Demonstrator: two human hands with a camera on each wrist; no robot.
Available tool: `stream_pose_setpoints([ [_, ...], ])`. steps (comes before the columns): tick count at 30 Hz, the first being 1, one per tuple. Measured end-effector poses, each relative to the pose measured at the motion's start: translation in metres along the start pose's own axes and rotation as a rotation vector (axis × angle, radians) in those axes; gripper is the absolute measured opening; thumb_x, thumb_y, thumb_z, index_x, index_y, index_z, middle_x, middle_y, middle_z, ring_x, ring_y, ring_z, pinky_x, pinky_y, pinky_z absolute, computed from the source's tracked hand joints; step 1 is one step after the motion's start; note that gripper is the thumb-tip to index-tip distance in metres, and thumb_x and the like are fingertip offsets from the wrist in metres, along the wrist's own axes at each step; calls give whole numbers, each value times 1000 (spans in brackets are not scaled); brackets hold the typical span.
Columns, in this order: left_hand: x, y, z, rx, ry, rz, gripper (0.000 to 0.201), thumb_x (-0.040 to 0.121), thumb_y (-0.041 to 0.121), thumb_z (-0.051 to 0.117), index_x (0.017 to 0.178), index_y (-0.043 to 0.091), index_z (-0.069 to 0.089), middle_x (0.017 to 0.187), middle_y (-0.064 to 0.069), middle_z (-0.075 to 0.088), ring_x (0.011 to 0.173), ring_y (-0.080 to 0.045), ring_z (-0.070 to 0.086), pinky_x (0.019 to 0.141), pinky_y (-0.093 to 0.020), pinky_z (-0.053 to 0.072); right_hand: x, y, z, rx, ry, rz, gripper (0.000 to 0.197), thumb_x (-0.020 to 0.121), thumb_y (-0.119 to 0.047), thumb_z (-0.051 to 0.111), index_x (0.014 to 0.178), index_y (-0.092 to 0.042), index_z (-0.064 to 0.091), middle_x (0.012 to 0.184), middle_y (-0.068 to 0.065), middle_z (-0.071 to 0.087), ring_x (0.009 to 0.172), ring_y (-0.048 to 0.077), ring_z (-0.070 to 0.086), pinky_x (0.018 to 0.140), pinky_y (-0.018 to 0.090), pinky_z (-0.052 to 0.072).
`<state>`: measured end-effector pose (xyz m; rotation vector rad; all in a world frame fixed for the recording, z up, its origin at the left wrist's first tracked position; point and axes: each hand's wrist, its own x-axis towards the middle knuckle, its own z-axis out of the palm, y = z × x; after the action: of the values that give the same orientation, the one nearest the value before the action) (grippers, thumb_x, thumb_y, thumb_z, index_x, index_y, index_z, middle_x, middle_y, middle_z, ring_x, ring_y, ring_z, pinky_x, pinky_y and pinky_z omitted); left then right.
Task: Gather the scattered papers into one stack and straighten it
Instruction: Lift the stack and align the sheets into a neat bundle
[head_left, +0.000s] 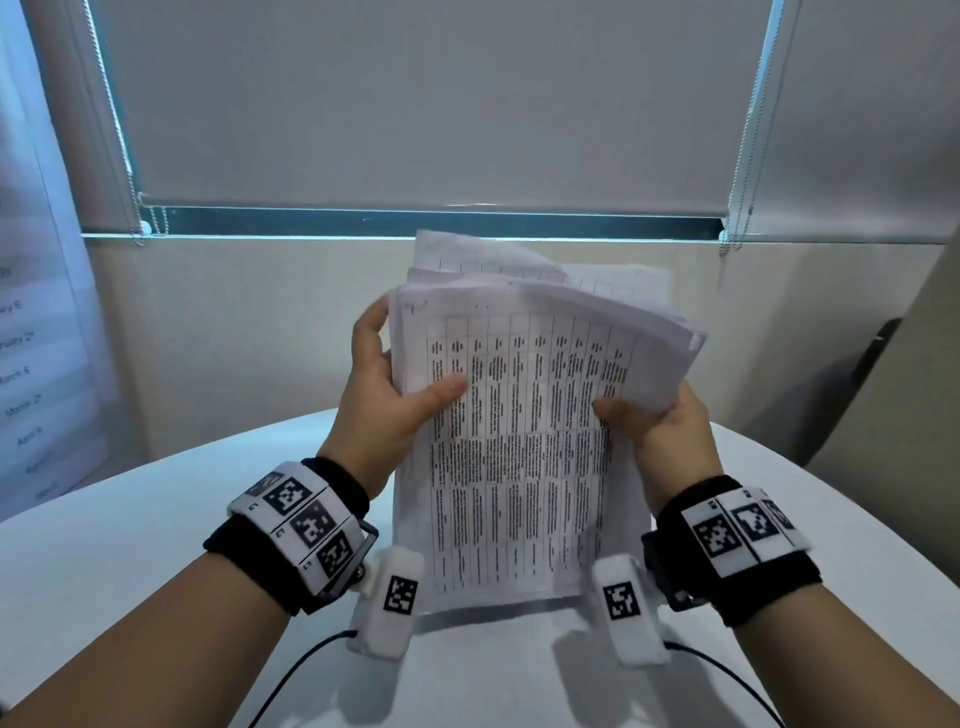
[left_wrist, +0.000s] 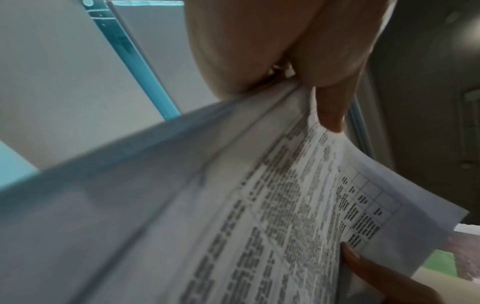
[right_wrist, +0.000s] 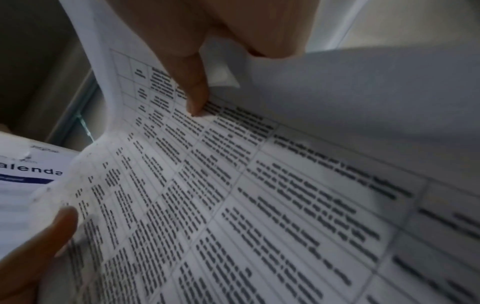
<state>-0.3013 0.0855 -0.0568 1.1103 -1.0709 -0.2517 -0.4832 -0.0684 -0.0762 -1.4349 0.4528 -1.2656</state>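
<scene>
A stack of printed papers (head_left: 519, 467) stands upright on its bottom edge on the white round table (head_left: 130, 561). The front sheet carries a table of dense text. My left hand (head_left: 384, 384) grips the stack's left edge, thumb across the front sheet. My right hand (head_left: 654, 421) grips the right edge, thumb on the front. The upper sheets are uneven and curl over to the right. Up close, the left wrist view shows the papers (left_wrist: 259, 205) under my left thumb (left_wrist: 330, 111). In the right wrist view the papers (right_wrist: 259, 195) bend under my right thumb (right_wrist: 194, 90).
A wall with a lowered roller blind (head_left: 415, 104) rises behind the table. A calendar poster (head_left: 31, 364) hangs at the left. A dark chair (head_left: 878, 364) shows at the right. Cables (head_left: 291, 675) from the wrist cameras lie on the table near me.
</scene>
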Motion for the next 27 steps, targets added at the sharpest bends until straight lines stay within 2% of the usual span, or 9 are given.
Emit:
stream_pose_setpoints([
  [2,1,0,-4,20,-51,-30,89,68,5,84,138,30,33,118,-3,68,103,-21,70,79,-39,61,0,-6,2,32,41,-56,36,77,10,67,99,-18,61,99,9,70,93,26,66,81,40,55],
  [6,-7,-15,-8,162,-53,-175,37,77,4,79,107,16,62,98,5,77,92,-17,74,80,-32,61,-5,6,-2,-48,105,-43,61,71,3,77,112,-26,44,103,7,65,91,24,67,76,38,56],
  [8,-14,-29,-12,204,-48,-234,30,82,3,74,109,12,64,97,5,77,92,-18,74,80,-30,61,-10,16,-7,-33,23,58,72,66,-2,83,123,-22,44,107,10,66,97,27,67,83,46,56],
  [12,-17,-36,-9,181,-22,-258,38,82,-1,72,118,5,63,104,-3,76,93,-18,74,87,-40,59,-15,14,-6,-207,-78,59,27,61,-23,81,86,-18,70,94,12,72,90,30,67,84,56,53],
  [16,-13,-15,2,350,75,22,30,86,15,73,111,23,58,101,11,71,89,-5,71,78,-27,57,-13,-3,7,-243,34,-92,13,79,-16,76,82,-16,63,75,-4,64,70,13,59,70,33,48],
  [19,-12,0,11,638,92,358,28,90,33,62,110,14,54,87,6,66,70,-18,64,60,-23,51,-10,-14,18,-288,76,-170,12,89,-11,63,100,-12,62,79,-9,60,72,4,56,72,24,41],
  [21,-11,1,12,685,99,415,33,89,37,61,110,14,50,84,2,65,67,-21,62,56,-24,50,-11,-16,22,-307,76,-186,17,90,-12,60,107,-13,60,83,-11,60,75,2,56,69,21,41],
  [24,-12,-7,6,462,37,149,49,83,30,76,120,26,44,101,11,67,85,-2,69,67,-19,57,-19,-11,18,-225,39,-157,19,86,-15,68,100,-24,59,85,-13,64,72,-6,60,68,18,46],
  [27,-19,-17,2,385,-59,-27,64,77,23,80,127,28,39,109,18,64,92,9,66,76,-18,58,-24,-2,12,-158,6,-102,25,81,-13,72,96,-28,59,90,-4,69,81,8,67,73,28,52],
])
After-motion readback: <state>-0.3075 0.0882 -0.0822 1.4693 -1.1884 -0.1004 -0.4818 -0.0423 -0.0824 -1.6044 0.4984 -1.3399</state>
